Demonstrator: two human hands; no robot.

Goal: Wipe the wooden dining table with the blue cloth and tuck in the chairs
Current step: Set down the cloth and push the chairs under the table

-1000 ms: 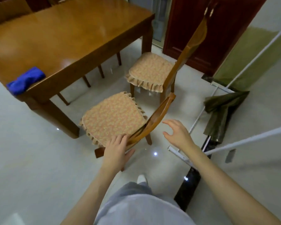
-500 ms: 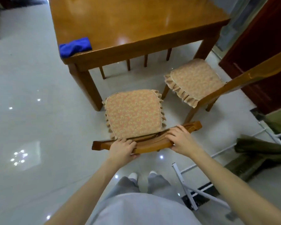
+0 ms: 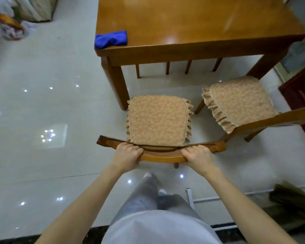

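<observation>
Behind the cushioned wooden chair [image 3: 163, 157]: left hand [image 3: 126, 155], right hand [image 3: 198, 157] now both grasp its rail; chair squared to wooden desk [image 3: 192, 23], probably tuck-ready.

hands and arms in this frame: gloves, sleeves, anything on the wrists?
Left hand and right hand: no gloves, rings, watch or bands visible. Left forearm and right forearm are uncovered to the frame edge, no sleeves in view. Below them show a white top and grey trousers.

Both hands, left [image 3: 126, 156] and right [image 3: 198, 156], gripped the curved wooden backrest of the cushioned chair [image 3: 158, 120]; the crumpled blue cloth [image 3: 111, 39] lay on the worktop [image 3: 192, 23] corner.
</observation>
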